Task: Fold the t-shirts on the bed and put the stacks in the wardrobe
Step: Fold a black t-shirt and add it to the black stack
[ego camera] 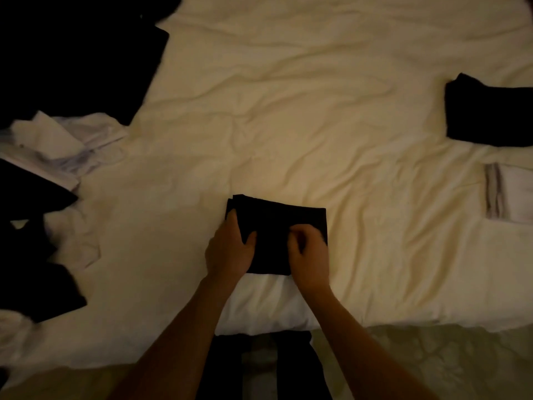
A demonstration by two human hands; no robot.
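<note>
A bed (pixel 288 111) with a creased cream sheet fills most of the view under dim, warm light. Pale patterned floor (pixel 432 356) shows along the near edge, bottom right.

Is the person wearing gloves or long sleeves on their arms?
No. The left hand and the right hand have no gloves, and both forearms are uncovered down to the bottom edge of the picture, so no sleeves show. No watch, ring or bracelet is visible, though the light is dim.
</note>
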